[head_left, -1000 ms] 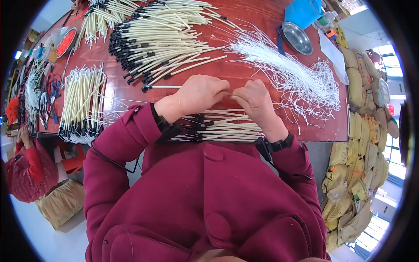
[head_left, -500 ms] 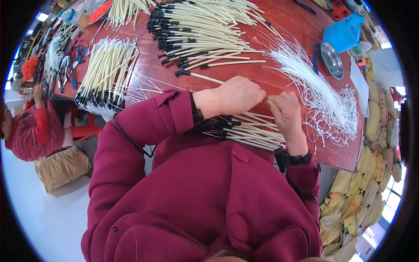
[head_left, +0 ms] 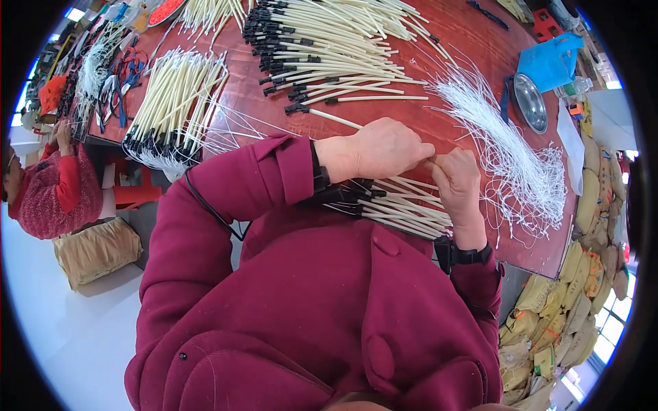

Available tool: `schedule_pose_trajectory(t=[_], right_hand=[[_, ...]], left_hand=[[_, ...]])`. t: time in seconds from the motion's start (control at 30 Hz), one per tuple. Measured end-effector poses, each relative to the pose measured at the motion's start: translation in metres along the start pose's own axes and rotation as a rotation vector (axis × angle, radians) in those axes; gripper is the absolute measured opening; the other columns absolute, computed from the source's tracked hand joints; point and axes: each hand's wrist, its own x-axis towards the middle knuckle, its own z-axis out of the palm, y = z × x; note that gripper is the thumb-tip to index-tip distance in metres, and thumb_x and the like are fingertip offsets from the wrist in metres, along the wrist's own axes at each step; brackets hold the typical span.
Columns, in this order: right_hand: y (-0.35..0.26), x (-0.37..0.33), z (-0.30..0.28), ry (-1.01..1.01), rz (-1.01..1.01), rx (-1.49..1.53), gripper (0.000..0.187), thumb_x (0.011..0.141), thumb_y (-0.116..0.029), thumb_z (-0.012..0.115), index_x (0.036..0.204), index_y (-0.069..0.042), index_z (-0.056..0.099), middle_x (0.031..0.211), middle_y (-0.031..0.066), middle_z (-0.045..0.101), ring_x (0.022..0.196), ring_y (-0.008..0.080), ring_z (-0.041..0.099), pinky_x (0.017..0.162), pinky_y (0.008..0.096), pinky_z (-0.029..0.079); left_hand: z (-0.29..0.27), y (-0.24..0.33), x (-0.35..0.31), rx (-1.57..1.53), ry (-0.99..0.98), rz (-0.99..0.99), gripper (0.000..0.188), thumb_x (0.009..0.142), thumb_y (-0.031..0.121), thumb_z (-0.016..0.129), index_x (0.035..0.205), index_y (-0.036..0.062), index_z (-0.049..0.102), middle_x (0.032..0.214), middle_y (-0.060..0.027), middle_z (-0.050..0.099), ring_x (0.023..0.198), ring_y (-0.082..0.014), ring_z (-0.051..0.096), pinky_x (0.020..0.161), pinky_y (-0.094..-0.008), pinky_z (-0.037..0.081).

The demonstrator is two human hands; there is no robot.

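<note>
Above the table's near edge, my left hand (head_left: 389, 148) and my right hand (head_left: 458, 179) meet with fingertips pinched together. Both are closed; whatever lies between the fingers is too small or hidden to make out. A cream stick with a black end (head_left: 334, 118) runs toward my left hand and passes out of sight behind it; whether it is held cannot be told. Just below my hands, a bunch of similar cream sticks (head_left: 411, 214) lies close to my body. Beyond them a big pile of black-ended sticks (head_left: 349, 65) spreads out. Right of my right hand lies a bundle of white strings (head_left: 497, 137).
A group of sticks with white strings (head_left: 178, 103) lies at left on the red table (head_left: 253, 85). A blue jug (head_left: 548, 63) and a metal bowl (head_left: 530, 103) stand at right. Stacked sacks (head_left: 548, 294) line the right side. Another person (head_left: 58, 192) sits at far left.
The view has shifted slightly, so the table things sit a little further right. Both hands stay pinched together, with a small change in the left fingers.
</note>
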Motion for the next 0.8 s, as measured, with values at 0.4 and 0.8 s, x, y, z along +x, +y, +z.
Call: schedule_pose_trajectory(t=[0.4,0.8], right_hand=[[0.006,-0.002,0.004,-0.012,-0.047,-0.025,0.013,0.080,-0.006,0.075,0.075,-0.006,0.063,0.069,0.0053,0.056,0.069,0.0255,0.053,0.068,0.0394,0.040],[0.007,-0.001,0.000,0.056,-0.006,0.004,0.007,0.082,-0.007,0.074,0.083,-0.006,0.067,0.071,0.0068,0.058,0.071,0.0265,0.055,0.069,0.0396,0.041]], left_hand=[[0.006,0.008,0.006,0.004,0.016,0.019,0.034,0.085,0.009,0.062,0.115,-0.0045,0.056,0.078,-0.0171,0.069,0.070,-0.0362,0.070,0.059,-0.0480,0.053],[0.000,0.010,0.009,0.015,-0.136,-0.053,0.042,0.087,0.013,0.061,0.122,-0.0083,0.056,0.078,-0.0183,0.069,0.069,-0.0367,0.069,0.060,-0.0486,0.052]])
